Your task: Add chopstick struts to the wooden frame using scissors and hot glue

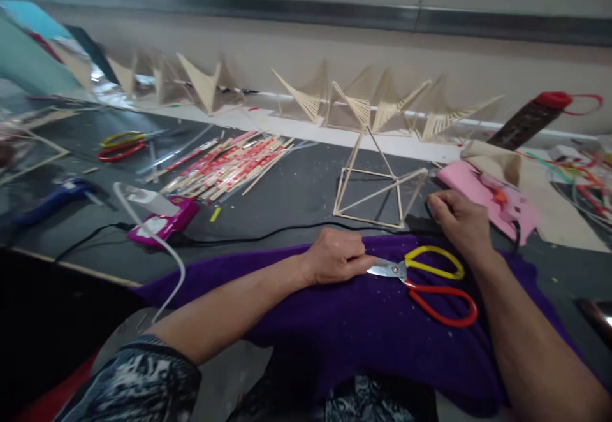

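My left hand [337,256] is closed in a fist over a purple cloth [373,326]; what is in its fingers, if anything, is hidden. Its thumb side meets the blade tips of scissors [394,270] with one yellow and one red handle loop, which lie on the cloth. On the right, my right hand [461,221] is also closed, thumb against curled fingers, beside a pink sheet [488,199]. Something dark shows by its fingertips, too unclear to name. Just left of that hand stands a frame of thin wooden sticks [368,223].
A bundle of red-wrapped sticks [229,164], a magenta glue gun [165,221] with black cord, a blue tool [57,202] and second scissors [122,146] lie leftward. Several stick models [354,103] line the wall. A dark bottle [530,119] leans at back right.
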### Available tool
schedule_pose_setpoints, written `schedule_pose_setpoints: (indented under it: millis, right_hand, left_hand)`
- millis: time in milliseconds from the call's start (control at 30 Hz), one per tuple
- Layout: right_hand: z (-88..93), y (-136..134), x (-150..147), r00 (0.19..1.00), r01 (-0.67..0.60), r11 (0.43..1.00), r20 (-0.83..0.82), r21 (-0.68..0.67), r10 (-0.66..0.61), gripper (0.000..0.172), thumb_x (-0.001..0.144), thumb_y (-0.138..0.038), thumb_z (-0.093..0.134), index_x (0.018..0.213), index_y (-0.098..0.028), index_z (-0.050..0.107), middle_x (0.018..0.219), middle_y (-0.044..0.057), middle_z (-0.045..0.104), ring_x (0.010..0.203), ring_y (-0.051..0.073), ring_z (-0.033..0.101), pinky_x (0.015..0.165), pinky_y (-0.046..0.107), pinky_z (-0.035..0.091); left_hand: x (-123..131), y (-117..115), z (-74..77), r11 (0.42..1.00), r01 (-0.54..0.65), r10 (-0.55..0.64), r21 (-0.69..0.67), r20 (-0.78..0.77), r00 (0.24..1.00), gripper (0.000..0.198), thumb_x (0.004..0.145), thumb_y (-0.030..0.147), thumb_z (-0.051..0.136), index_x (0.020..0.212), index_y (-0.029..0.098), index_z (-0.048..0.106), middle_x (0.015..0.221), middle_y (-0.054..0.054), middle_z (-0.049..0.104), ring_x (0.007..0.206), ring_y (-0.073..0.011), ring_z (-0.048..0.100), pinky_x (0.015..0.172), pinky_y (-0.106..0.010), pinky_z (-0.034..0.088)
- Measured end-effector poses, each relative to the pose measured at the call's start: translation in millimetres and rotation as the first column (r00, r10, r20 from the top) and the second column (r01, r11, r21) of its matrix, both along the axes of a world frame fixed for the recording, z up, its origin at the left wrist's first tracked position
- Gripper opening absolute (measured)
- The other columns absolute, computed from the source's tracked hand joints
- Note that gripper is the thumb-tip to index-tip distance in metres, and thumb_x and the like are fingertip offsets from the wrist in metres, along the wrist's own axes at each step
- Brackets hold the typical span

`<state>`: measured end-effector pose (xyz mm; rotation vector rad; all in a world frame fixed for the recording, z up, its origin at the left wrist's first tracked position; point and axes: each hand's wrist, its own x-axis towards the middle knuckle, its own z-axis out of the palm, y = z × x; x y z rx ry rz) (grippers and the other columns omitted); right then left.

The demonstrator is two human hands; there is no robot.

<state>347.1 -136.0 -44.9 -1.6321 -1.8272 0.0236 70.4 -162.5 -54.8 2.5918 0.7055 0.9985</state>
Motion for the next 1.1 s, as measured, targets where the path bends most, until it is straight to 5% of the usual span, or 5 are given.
schedule_pose_setpoints:
  millis: [233, 400, 667, 833, 1100]
  right_hand:
    - [3.2, 1, -1, 0.997, -0.047, 0.999, 0.058, 0.008, 0.047, 0.025, 0.086, -0.035, 0.049, 0.082, -0.018, 0.067, 0.065, 0.001, 0.065, 0.059, 0.014, 0.059, 0.058, 0.024, 0.041]
    - [6.7, -1, -2, 0.975, -0.185, 0.975, -0.149, -0.126, 0.166, 0.02, 0.079, -0.032, 0.057, 0.085, -0.018, 0.07, 0.082, 0.003, 0.07, 0.073, 0.016, 0.063, 0.066, 0.025, 0.045]
    - [0.5, -1, -15, 0.929, -0.357, 0.896, -0.199, -0.265, 0.312, 0.017, 0.075, -0.03, 0.062, 0.085, -0.019, 0.07, 0.086, 0.004, 0.069, 0.075, 0.016, 0.062, 0.069, 0.027, 0.047]
    - [-9.8, 4, -21, 0.935, -0.354, 0.903, -0.087, -0.242, 0.344, 0.012, 0.079, -0.024, 0.058, 0.079, -0.02, 0.069, 0.089, 0.003, 0.07, 0.078, 0.015, 0.063, 0.071, 0.025, 0.045]
    - [-11.8, 6, -23, 0.95, -0.306, 0.924, -0.007, -0.229, 0.313, 0.014, 0.081, -0.023, 0.055, 0.084, -0.02, 0.069, 0.09, 0.003, 0.07, 0.082, 0.015, 0.062, 0.072, 0.024, 0.043]
  left_hand:
    - [-8, 15, 8.5, 0.992, -0.115, 0.118, -0.043, 0.076, 0.99, 0.029, 0.088, 0.029, 0.05, 0.062, 0.015, 0.055, 0.063, 0.0, 0.055, 0.061, -0.0087, 0.051, 0.06, -0.02, 0.039]
    - [-12, 27, 14.4, 0.963, -0.259, 0.268, -0.077, 0.14, 0.953, 0.014, 0.086, 0.024, 0.052, 0.078, 0.016, 0.061, 0.084, -0.003, 0.06, 0.073, -0.0092, 0.055, 0.068, -0.021, 0.042]
    - [-21, 42, 9.9, 0.881, -0.442, 0.448, -0.168, -0.001, 0.894, 0.019, 0.081, 0.024, 0.054, 0.097, 0.019, 0.063, 0.095, -0.002, 0.06, 0.066, -0.0093, 0.055, 0.068, -0.024, 0.044]
    - [-22, 50, 1.6, 0.832, -0.479, 0.469, -0.279, -0.108, 0.877, 0.031, 0.077, 0.028, 0.058, 0.107, 0.019, 0.059, 0.096, -0.002, 0.062, 0.065, -0.0113, 0.056, 0.065, -0.026, 0.044]
    - [-22, 53, 3.1, 0.851, -0.463, 0.458, -0.246, -0.084, 0.885, 0.02, 0.078, 0.027, 0.055, 0.095, 0.02, 0.064, 0.092, -0.002, 0.063, 0.07, -0.0124, 0.057, 0.067, -0.026, 0.043]
